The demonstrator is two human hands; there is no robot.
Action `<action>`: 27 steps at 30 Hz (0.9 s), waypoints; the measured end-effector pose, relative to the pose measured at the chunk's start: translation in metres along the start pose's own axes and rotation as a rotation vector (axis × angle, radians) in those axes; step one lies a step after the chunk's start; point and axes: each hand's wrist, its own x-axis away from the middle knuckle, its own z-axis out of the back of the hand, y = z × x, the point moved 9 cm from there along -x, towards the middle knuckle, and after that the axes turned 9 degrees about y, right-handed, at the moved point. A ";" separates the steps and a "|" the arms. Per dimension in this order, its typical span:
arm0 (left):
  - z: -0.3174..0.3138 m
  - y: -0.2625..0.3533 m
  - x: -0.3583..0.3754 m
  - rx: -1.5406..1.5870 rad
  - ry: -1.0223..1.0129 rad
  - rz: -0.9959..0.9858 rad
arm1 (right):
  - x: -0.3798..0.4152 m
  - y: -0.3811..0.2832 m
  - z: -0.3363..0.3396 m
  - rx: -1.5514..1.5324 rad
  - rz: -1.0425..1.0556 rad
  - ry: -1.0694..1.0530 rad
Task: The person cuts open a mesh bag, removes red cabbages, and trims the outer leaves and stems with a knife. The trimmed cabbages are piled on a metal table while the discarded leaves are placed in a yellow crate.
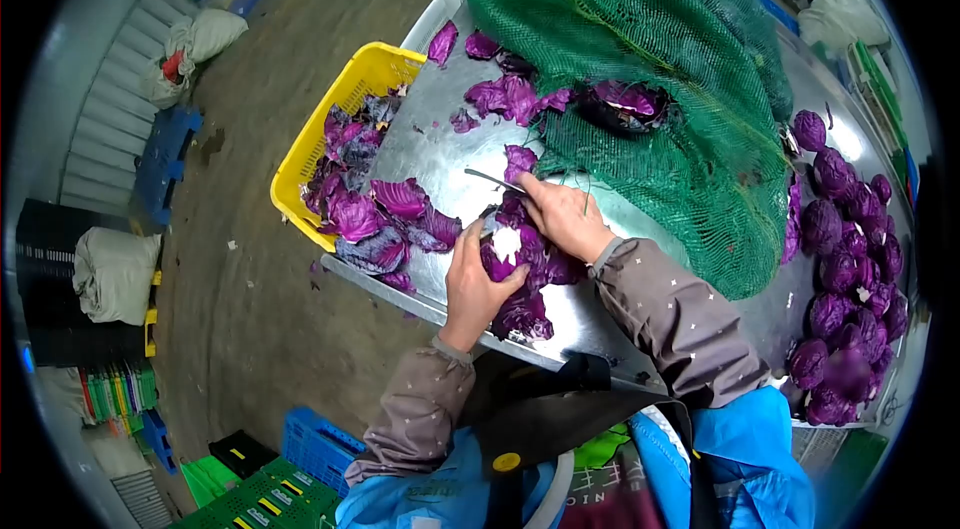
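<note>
My left hand is closed around the side of a red cabbage whose pale cut stem end faces up. Just beyond it, my right hand grips a knife; the thin blade sticks out to the left past the thumb, and the handle is hidden in the fingers. Loose purple leaves lie around and under the cabbage on the metal table. A green mesh sack is spread beyond my right hand, with a dark cabbage at its opening.
A yellow basket full of cabbage leaves stands against the table's left edge. Many trimmed cabbages are piled on the right side. Blue crates and green crates sit on the floor at lower left.
</note>
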 end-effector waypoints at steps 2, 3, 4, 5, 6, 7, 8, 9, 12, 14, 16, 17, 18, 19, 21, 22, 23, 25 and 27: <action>-0.001 -0.006 -0.001 0.044 -0.028 -0.034 | -0.002 0.015 -0.003 -0.070 -0.081 -0.006; 0.001 -0.009 0.001 0.076 -0.054 -0.044 | 0.003 0.022 -0.005 -0.146 -0.168 -0.030; 0.002 -0.009 0.005 0.070 -0.112 -0.079 | 0.010 0.035 -0.007 -0.122 -0.296 -0.123; 0.004 -0.008 0.007 0.063 -0.163 -0.126 | 0.021 0.051 -0.016 -0.146 -0.347 -0.107; 0.005 -0.013 0.010 0.093 -0.220 -0.104 | 0.032 0.055 -0.020 -0.255 -0.398 -0.115; 0.008 -0.016 0.011 0.050 -0.226 -0.111 | 0.044 0.057 -0.026 -0.365 -0.453 -0.129; 0.017 -0.014 0.012 -0.065 -0.209 -0.112 | 0.050 0.057 -0.023 -0.403 -0.470 -0.017; 0.026 -0.012 0.012 -0.180 -0.189 -0.115 | 0.057 0.058 -0.023 -0.404 -0.475 -0.017; 0.039 -0.036 0.014 -0.072 -0.092 0.093 | 0.078 0.050 -0.028 -0.738 -0.650 -0.116; 0.031 -0.038 0.019 -0.096 -0.074 0.140 | 0.085 0.038 -0.026 -0.711 -0.618 -0.113; 0.023 -0.036 0.020 -0.099 0.009 0.220 | 0.088 0.031 -0.016 -0.551 -0.435 -0.014; 0.020 -0.031 0.020 -0.095 0.047 0.176 | 0.091 0.042 -0.013 -0.436 -0.511 -0.051; 0.017 -0.018 0.021 -0.106 0.055 0.085 | 0.088 0.059 -0.007 -0.279 -0.514 -0.011; 0.014 -0.004 0.022 -0.115 0.061 -0.010 | 0.082 0.078 0.000 -0.119 -0.516 0.033; 0.012 -0.002 0.021 -0.137 0.056 -0.021 | 0.066 0.090 0.024 0.043 -0.503 -0.007; 0.012 -0.001 0.020 -0.130 0.059 -0.021 | 0.062 0.078 0.029 0.093 -0.471 -0.121; 0.012 0.000 0.021 -0.122 0.057 -0.019 | 0.053 0.042 0.043 0.121 -0.336 -0.126; 0.009 0.005 0.019 -0.135 0.051 -0.038 | 0.056 0.001 0.038 0.030 -0.062 0.049; 0.008 0.002 0.020 -0.161 0.056 0.013 | 0.053 -0.048 0.034 -0.135 0.097 -0.078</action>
